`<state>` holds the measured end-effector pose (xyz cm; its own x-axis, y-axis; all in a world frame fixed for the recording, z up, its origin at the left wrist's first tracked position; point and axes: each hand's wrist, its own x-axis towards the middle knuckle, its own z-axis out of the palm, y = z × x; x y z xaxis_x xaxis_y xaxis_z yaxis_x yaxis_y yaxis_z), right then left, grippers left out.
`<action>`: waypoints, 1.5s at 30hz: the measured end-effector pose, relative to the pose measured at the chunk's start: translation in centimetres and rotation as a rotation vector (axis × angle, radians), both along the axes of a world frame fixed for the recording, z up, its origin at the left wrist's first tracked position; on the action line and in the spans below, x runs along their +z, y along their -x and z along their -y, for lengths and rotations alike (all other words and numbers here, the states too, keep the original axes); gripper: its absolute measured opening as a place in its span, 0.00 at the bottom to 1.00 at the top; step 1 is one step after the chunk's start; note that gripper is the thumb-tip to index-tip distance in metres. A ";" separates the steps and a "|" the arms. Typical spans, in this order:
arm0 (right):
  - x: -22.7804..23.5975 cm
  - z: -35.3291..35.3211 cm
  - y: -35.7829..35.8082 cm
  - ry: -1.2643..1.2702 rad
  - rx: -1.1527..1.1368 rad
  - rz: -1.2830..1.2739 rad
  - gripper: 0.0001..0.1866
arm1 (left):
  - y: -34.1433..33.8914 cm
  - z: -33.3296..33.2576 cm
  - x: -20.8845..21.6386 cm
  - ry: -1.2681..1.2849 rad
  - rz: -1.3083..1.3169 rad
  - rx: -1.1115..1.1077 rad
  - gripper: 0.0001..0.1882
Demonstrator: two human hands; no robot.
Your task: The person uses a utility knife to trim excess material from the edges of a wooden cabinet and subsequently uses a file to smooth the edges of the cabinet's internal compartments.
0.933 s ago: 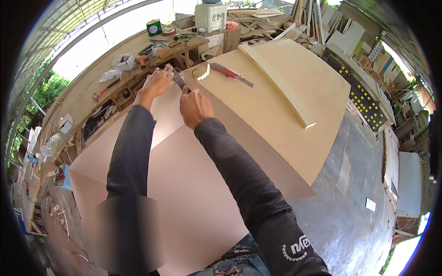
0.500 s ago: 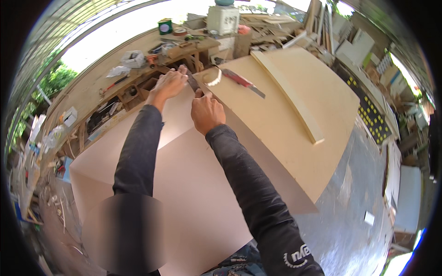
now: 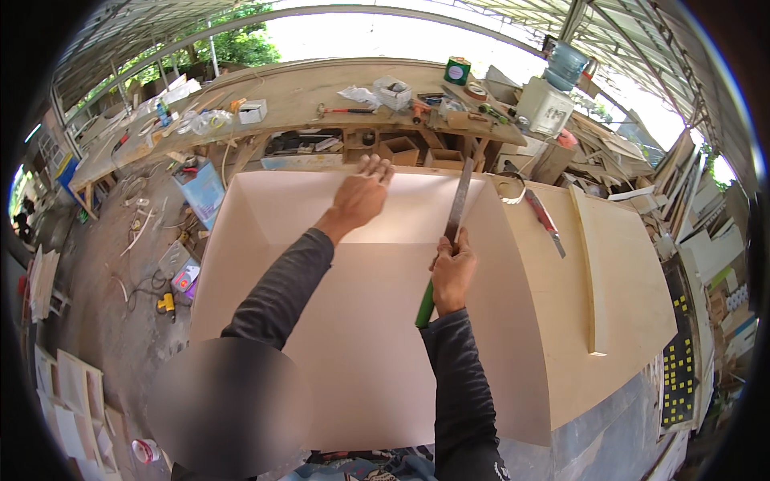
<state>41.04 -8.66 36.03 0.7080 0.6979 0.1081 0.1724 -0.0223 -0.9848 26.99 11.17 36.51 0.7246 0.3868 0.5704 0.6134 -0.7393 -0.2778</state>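
Note:
My right hand (image 3: 452, 272) is closed round a flat metal file (image 3: 460, 192) with a green handle. Its blade points away from me over the far right corner of a large pale box (image 3: 345, 337), open at the top. Whether the blade touches the rim is hard to tell. My left hand (image 3: 361, 192) reaches to the box's far rim, its fingers stretched out and holding nothing; it lies over the far wall, left of the file. To the right, a red-handled saw (image 3: 545, 222) and a roll of tape (image 3: 513, 189) rest on a plywood panel (image 3: 634, 297).
A long wooden strip (image 3: 592, 280) lies on the panel. Beyond the box runs a cluttered workbench (image 3: 297, 100) with hand tools, a green can (image 3: 457, 70) and a white box (image 3: 253, 111). A water dispenser (image 3: 545, 104) stands far right. A yellow drill (image 3: 166, 305) is on the floor at left.
My view has swung, so the bench shows more fully. My left hand has moved left along the far rim, away from the right hand. The file now shows along its length.

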 end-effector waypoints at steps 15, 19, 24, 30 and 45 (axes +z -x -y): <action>1.7 -5.1 15.4 -0.165 0.226 -0.148 0.07 | 11.5 20.7 4.4 0.836 0.628 0.394 0.27; 1.9 -9.3 12.5 -0.339 -0.105 0.506 0.07 | 15.0 20.7 5.4 0.777 0.555 0.480 0.25; 5.2 -17.9 6.3 -0.448 0.167 1.101 0.12 | 16.4 20.1 4.9 0.707 0.582 0.435 0.22; 5.0 -23.9 4.9 0.200 0.755 1.114 0.23 | 17.2 20.5 4.0 0.663 0.548 0.488 0.20; 4.0 -32.6 3.5 0.157 0.746 1.406 0.15 | 14.8 14.4 5.3 0.640 0.519 0.534 0.19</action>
